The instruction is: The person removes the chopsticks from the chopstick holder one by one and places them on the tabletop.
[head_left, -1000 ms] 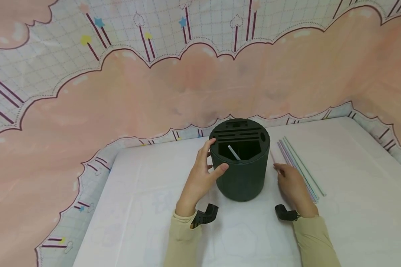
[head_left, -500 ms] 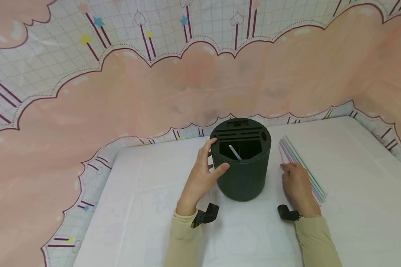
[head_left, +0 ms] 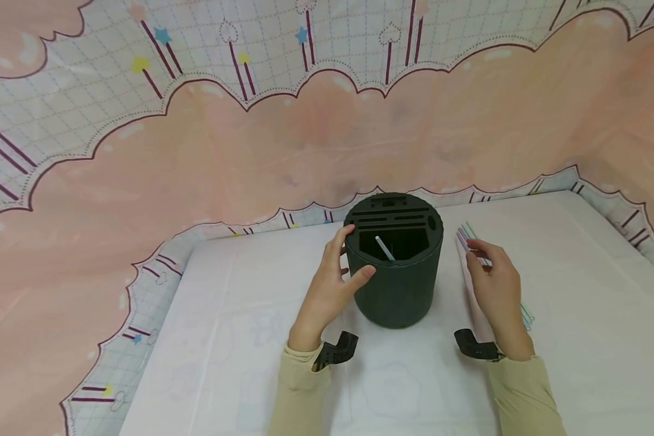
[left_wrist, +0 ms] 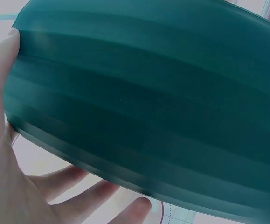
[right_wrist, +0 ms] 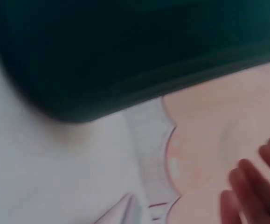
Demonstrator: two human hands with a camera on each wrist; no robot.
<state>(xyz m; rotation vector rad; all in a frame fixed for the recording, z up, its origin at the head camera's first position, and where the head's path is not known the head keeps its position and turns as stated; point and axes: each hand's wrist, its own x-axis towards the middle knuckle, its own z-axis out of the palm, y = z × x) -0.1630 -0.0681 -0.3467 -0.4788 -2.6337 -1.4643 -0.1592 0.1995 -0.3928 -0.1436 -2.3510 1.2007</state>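
Note:
A dark green round holder with a slotted top stands upright on the white table. Inside its large front opening leans a thin white stick. My left hand grips the holder's left side, thumb on the front and index finger at the rim; the left wrist view shows the other fingers along the ribbed wall. To the right lie several long thin pastel sticks in green and purple, beside a pale pink strip. Over them my right hand hovers with fingers loosely bent and nothing visible in them, partly hiding them.
A white table spreads out around the holder. Behind it rises a peach and white patterned cloth, close to the holder's back. Each wrist carries a black camera mount.
My right hand first pushed the pink strip rightward against the other sticks, then let go and rose slightly over them to the right. The left hand keeps its grip on the holder.

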